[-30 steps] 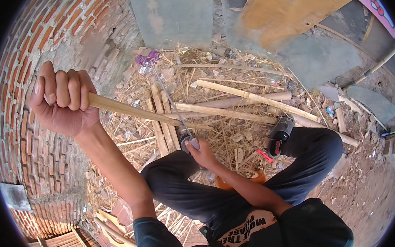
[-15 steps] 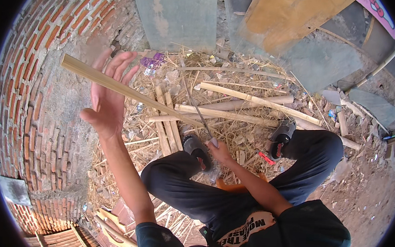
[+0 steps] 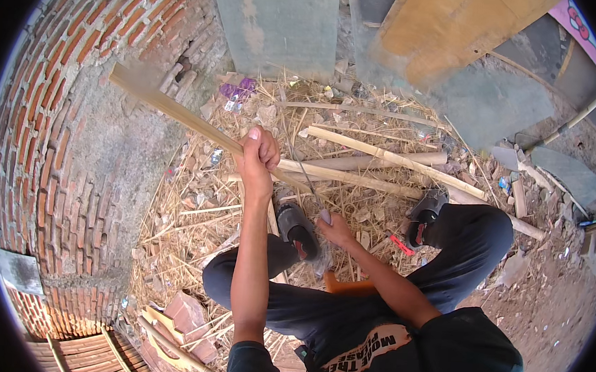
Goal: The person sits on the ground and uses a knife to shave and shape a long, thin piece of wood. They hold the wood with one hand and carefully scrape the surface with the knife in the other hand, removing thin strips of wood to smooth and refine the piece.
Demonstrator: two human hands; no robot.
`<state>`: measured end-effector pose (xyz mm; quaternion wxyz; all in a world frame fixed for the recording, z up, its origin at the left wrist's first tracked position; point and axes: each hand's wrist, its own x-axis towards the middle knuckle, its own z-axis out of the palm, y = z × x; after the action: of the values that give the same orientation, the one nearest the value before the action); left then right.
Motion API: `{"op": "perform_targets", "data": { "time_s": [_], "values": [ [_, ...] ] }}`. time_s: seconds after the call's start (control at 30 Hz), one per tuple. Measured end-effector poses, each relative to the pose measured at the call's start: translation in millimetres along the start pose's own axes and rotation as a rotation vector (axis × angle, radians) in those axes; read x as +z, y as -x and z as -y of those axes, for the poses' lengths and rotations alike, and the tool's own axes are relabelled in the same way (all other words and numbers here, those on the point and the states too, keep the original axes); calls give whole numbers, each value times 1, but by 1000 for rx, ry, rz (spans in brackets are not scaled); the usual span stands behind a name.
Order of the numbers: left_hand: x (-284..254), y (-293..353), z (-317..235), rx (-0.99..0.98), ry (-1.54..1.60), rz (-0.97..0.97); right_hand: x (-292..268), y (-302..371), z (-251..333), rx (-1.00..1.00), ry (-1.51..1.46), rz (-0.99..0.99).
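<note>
Holding bamboo strip [image 3: 191,121], left grip [image 3: 257,157]

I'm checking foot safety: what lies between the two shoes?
In the head view: the right hand gripping a tool's grey handle, straw and debris, and a red object.

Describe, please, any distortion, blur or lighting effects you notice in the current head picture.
Head view: fisheye distortion bows the brick wall, black surrounding the rounded image; head view: hazy smudges soften the held pale strip near its upper-left end and the brown board along its lower edge; head view: lighting looks fairly even.
</note>
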<state>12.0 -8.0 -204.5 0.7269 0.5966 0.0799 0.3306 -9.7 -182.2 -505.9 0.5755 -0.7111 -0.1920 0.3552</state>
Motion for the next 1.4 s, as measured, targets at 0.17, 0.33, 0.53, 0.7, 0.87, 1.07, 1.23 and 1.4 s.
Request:
{"op": "perform_targets", "data": {
  "time_s": [0.17,0.33,0.53,0.7,0.87,1.07,1.23,1.4],
  "values": [
    [19,0,11,123,2,-263,15,13,37,-122,21,-130],
    [12,10,8,141,-50,-422,37,18,87,-172,-113,-124],
    [32,-7,9,131,-16,-383,39,-5,-143,90,271,-336],
    [-1,30,4,117,-8,-407,-7,39,-118,139,235,-67],
    [-4,24,1,76,73,-209,-17,24,-111,151,226,-62],
    [-44,29,-20,120,162,-76,-21,30,-41,137,-221,-99],
    [-10,18,-83,246,210,-61,-52,27,-19,160,-298,-152],
    [28,-11,-116,298,216,46,-82,33,7,205,-608,-204]
  ]
}}
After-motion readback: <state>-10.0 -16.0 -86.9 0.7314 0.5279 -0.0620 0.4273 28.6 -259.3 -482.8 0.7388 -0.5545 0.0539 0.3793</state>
